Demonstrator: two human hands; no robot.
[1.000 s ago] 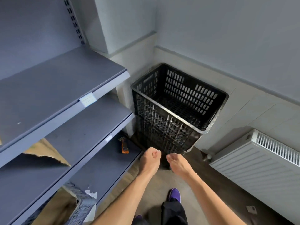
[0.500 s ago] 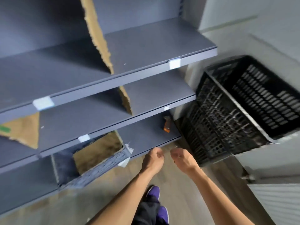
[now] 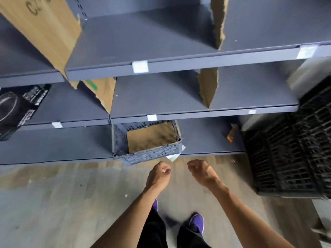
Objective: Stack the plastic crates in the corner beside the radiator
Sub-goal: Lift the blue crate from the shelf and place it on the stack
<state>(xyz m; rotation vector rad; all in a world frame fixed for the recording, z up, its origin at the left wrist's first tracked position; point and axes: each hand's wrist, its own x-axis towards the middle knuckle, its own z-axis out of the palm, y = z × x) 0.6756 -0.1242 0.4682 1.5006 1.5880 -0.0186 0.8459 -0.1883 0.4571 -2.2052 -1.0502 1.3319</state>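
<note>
1. A person stands on a wood-look floor (image 3: 53,203) facing grey metal shelving (image 3: 179,63), both bare arms stretched forward, purple shoes (image 3: 197,223) showing below
2. The left hand (image 3: 158,173) is balled up, its fingers tucked into the palm and holding nothing, just in front of the bottom shelf's edge
3. The right hand (image 3: 202,171), near the left but apart from it, has its fingers curled in the same way and grips nothing
4. The black plastic crates (image 3: 290,154) stand on the floor at the right end of the shelving, apparently one on another, smeared by motion blur and well apart from both hands
5. A grey plastic crate (image 3: 148,154) sits on the bottom shelf just beyond the hands, its front corner overhanging the edge, a cardboard sheet (image 3: 150,136) lying inside and a white paper scrap (image 3: 172,156) poking out below
6. An orange object (image 3: 231,136), too blurred to identify, lies on the same shelf between the grey crate and the black ones
7. Torn cardboard pieces (image 3: 217,20) stand on the upper shelves; a black printed box (image 3: 18,108) occupies the middle shelf at far left
</note>
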